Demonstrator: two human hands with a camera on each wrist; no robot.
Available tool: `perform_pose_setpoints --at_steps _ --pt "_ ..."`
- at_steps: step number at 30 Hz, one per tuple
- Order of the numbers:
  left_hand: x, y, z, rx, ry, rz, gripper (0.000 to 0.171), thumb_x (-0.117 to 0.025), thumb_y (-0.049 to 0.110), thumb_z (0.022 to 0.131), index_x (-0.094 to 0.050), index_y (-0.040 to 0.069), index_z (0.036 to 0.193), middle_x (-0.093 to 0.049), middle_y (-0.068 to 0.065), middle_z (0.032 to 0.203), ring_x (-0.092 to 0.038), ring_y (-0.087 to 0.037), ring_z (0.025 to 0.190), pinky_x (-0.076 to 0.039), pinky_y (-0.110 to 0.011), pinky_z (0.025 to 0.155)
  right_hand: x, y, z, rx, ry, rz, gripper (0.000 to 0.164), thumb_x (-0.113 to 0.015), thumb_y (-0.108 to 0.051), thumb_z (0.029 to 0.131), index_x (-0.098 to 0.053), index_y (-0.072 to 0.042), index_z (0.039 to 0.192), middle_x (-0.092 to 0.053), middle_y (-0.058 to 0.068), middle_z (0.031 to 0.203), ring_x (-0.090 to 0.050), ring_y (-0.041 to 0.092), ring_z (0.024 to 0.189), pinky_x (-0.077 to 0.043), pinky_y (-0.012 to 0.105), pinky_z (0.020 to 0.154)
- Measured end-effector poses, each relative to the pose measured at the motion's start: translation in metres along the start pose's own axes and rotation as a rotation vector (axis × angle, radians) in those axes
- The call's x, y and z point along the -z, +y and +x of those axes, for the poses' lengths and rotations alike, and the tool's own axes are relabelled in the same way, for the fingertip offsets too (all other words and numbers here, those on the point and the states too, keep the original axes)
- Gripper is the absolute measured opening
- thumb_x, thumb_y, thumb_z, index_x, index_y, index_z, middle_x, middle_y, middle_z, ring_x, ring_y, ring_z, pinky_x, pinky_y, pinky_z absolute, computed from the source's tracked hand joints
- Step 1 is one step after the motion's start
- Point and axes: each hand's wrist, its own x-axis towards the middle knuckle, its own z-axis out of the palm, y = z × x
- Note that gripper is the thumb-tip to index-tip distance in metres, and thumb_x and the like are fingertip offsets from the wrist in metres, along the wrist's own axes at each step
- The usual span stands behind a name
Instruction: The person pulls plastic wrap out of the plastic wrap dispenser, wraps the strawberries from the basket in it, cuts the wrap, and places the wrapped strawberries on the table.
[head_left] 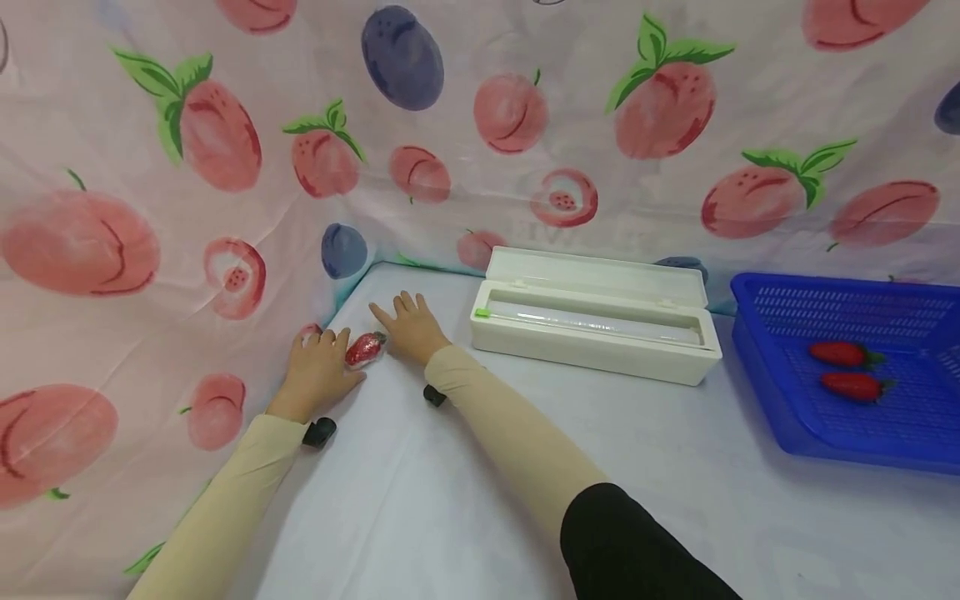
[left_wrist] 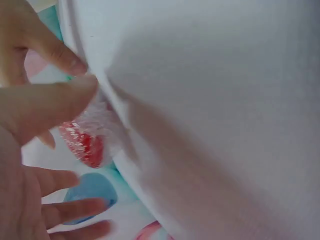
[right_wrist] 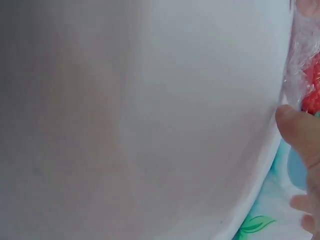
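Observation:
A red strawberry (head_left: 365,349) wrapped in clear cling film lies on the white-covered table, its green top toward the right hand. My left hand (head_left: 318,373) is just left of it, fingers extended and thumb on the near side. On the other side my right hand (head_left: 412,329) has its fingers spread, close to the strawberry's leafy end. In the left wrist view, the left thumb partly covers the wrapped strawberry (left_wrist: 86,146). Crinkled film shows around the strawberry (right_wrist: 311,87) at the edge of the right wrist view, above the right thumb. Neither hand grips it.
A white cling film dispenser (head_left: 592,362) stands right of the hands, lid raised, with a roll inside and a green slider at its left end. Farther right, a blue plastic basket (head_left: 772,392) holds two red strawberries (head_left: 843,354). Fruit-patterned cloth (head_left: 450,75) hangs behind and at the left.

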Motion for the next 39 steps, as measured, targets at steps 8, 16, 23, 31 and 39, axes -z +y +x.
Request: perform_pose_setpoints --at_steps 8,16,23,31,39 --pt "0.008 0.014 0.018 -0.081 0.063 -0.087 0.1 -0.066 0.048 0.08 -0.011 -0.001 0.149 -0.005 -0.023 0.157 -0.009 -0.041 0.144 -0.008 -0.061 0.113 0.011 0.028 -0.016 -0.066 0.047 -0.024 0.099 -0.062 -0.058 0.081 -0.005 -0.017 0.152 -0.01 0.018 0.157 -0.002 0.03 0.147 -0.008 0.048 0.119" --pt "0.035 0.052 0.025 -0.216 0.243 -0.125 0.104 -0.065 0.049 0.081 -0.001 0.004 0.15 0.009 -0.015 0.158 0.002 -0.034 0.147 -0.006 -0.063 0.112 0.058 0.049 -0.067 -0.035 0.193 -0.009 0.104 -0.062 -0.061 0.079 -0.005 -0.013 0.152 0.002 0.018 0.158 0.002 0.031 0.147 -0.01 0.054 0.117" --pt "0.058 0.094 0.032 -0.316 0.365 -0.132 0.106 -0.069 0.048 0.078 -0.006 0.003 0.15 0.001 -0.016 0.159 0.001 -0.032 0.147 -0.004 -0.06 0.114 0.075 0.08 -0.126 -0.068 0.289 0.016 0.103 -0.066 -0.056 0.079 -0.011 -0.008 0.151 -0.007 0.019 0.158 -0.001 0.031 0.147 -0.008 0.056 0.116" --pt "0.054 0.134 0.058 -0.414 0.321 -0.115 0.103 -0.068 0.051 0.078 -0.013 0.0 0.149 -0.01 -0.017 0.157 -0.009 -0.034 0.146 -0.007 -0.056 0.116 0.058 0.143 -0.206 -0.207 0.314 0.068 0.096 -0.068 -0.049 0.08 -0.019 -0.003 0.148 -0.025 0.019 0.153 -0.013 0.035 0.144 -0.014 0.061 0.112" --pt "0.031 0.152 0.097 -0.443 0.239 -0.062 0.091 -0.065 0.051 0.081 -0.026 0.0 0.145 -0.022 -0.018 0.154 -0.018 -0.033 0.144 -0.008 -0.053 0.117 0.013 0.202 -0.247 -0.307 0.254 0.134 0.087 -0.07 -0.044 0.078 -0.031 0.002 0.141 -0.042 0.023 0.14 -0.025 0.039 0.137 -0.017 0.064 0.107"
